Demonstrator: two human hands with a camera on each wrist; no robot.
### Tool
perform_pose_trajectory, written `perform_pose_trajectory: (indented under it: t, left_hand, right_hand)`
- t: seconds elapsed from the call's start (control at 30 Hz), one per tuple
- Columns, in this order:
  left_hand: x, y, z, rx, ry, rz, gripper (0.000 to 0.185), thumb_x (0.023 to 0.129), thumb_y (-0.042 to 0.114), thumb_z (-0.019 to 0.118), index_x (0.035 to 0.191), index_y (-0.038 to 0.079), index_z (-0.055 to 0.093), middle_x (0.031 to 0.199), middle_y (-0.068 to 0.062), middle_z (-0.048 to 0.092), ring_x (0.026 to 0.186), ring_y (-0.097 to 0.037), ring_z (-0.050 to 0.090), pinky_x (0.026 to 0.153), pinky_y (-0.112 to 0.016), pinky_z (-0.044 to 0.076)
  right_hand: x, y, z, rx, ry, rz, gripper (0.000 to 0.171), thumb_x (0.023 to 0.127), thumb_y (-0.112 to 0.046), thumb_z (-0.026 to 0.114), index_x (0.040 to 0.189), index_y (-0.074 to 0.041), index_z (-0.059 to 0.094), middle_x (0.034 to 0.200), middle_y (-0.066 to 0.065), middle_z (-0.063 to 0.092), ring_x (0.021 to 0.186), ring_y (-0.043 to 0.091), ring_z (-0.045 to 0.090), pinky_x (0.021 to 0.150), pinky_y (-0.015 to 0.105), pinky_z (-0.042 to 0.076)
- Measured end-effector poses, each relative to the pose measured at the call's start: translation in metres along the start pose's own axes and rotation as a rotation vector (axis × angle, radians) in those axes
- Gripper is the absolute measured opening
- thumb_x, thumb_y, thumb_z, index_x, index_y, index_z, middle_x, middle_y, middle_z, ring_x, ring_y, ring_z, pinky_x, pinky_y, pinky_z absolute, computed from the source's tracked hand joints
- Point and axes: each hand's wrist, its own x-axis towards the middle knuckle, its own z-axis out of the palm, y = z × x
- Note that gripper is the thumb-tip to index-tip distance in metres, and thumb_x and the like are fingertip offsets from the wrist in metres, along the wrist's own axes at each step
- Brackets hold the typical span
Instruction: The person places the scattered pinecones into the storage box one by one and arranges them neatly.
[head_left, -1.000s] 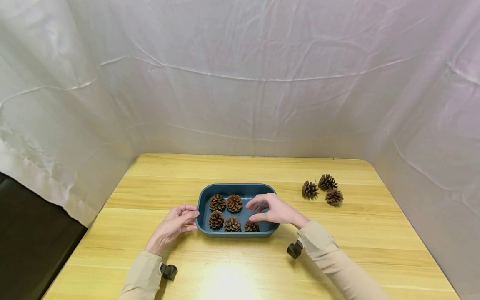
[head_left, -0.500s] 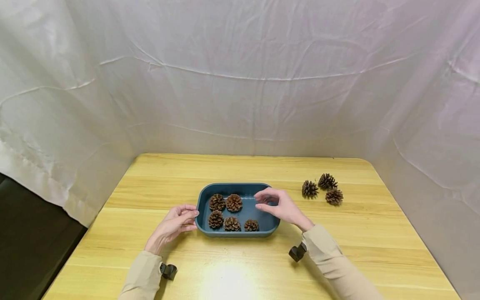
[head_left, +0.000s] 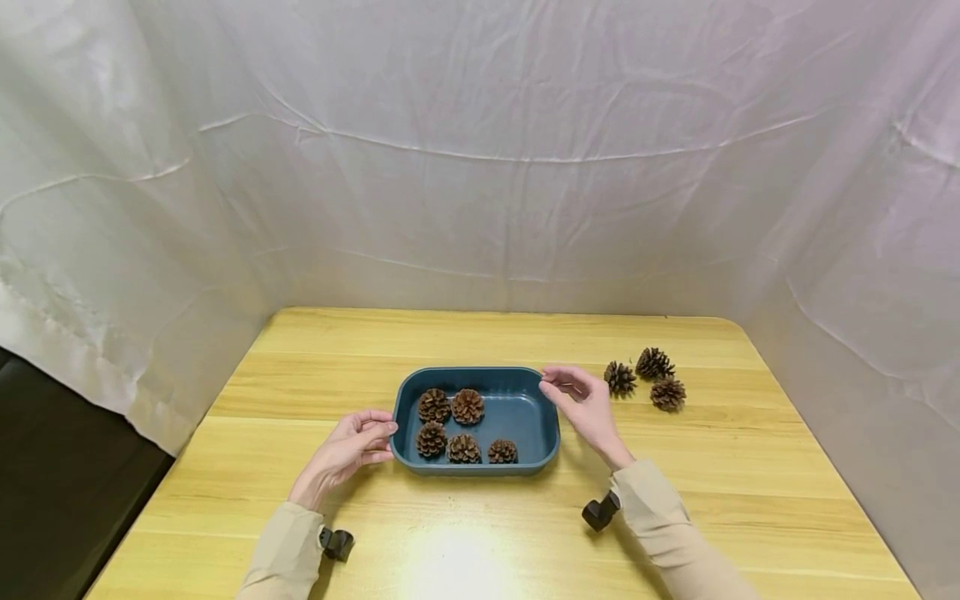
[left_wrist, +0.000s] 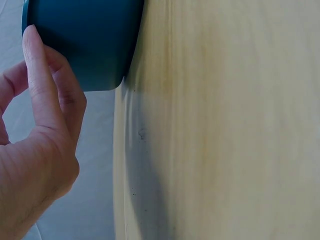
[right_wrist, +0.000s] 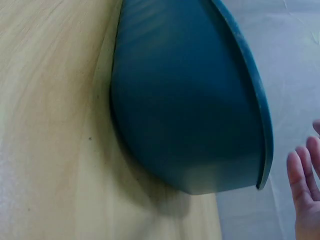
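A dark blue rectangular dish (head_left: 536,421) stands in the middle of the table in the head view. Several brown pine cones (head_left: 464,449) lie inside, mostly toward its left and front. With thumb and fingers at the rim, my left hand (head_left: 345,446) holds the dish's left end; the left wrist view shows the thumb (left_wrist: 42,85) against its edge. My right hand (head_left: 587,408) is over the dish's back right corner, fingers loosely bent and nothing in them. In the right wrist view, its fingers (right_wrist: 298,175) appear apart from the dish wall.
Three more pine cones, among them a left one (head_left: 620,378), a back one (head_left: 655,363) and a front one (head_left: 668,393), sit on the wooden table (head_left: 750,492) at the back right. A pale cloth (head_left: 480,192) hangs behind the table.
My right hand has drawn out of the dish, going right and slightly back from above the front right pine cone to the right rim. The left hand and the pine cones stay put.
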Motion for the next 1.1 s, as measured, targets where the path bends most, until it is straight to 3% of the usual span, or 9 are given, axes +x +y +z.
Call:
perform_pose_trajectory:
  t: [0.27,0.37,0.67,1.1]
  left_hand:
    - [0.001,-0.001,0.000,0.003,0.002,0.001,0.028,0.102,0.006,0.055,0.124,-0.008,0.046,0.094,0.003,0.063,0.073,-0.008,0.066,0.071,-0.021,0.063]
    - [0.001,-0.001,0.000,0.009,0.005,0.002,0.029,0.102,0.006,0.055,0.125,-0.008,0.045,0.094,0.003,0.063,0.072,-0.008,0.066,0.071,-0.021,0.063]
    - [0.001,-0.001,0.000,0.005,0.002,0.007,0.027,0.101,0.006,0.055,0.123,-0.007,0.047,0.094,0.003,0.062,0.072,-0.008,0.066,0.071,-0.021,0.063]
    - [0.002,-0.002,0.000,0.008,0.013,0.004,0.026,0.101,0.006,0.056,0.123,-0.006,0.047,0.094,0.004,0.063,0.072,-0.008,0.066,0.071,-0.021,0.063]
  right_hand:
    - [-0.002,0.009,-0.008,0.087,0.235,0.031,0.026,0.086,0.009,0.072,0.110,0.017,0.066,0.092,-0.004,0.072,0.087,0.004,0.068,0.082,0.014,0.059]
    - [-0.002,0.013,-0.011,0.101,0.312,0.036,0.026,0.086,0.011,0.070,0.110,0.018,0.065,0.090,-0.008,0.071,0.086,0.003,0.067,0.082,0.013,0.059]
    - [-0.004,0.020,-0.021,0.092,0.439,0.097,0.031,0.089,0.009,0.068,0.118,0.016,0.062,0.098,-0.005,0.068,0.090,0.002,0.063,0.085,0.009,0.056]
    - [-0.002,0.029,-0.032,0.143,0.603,0.077,0.033,0.088,0.011,0.067,0.119,0.018,0.060,0.100,-0.002,0.067,0.091,0.004,0.063,0.083,0.009,0.056]
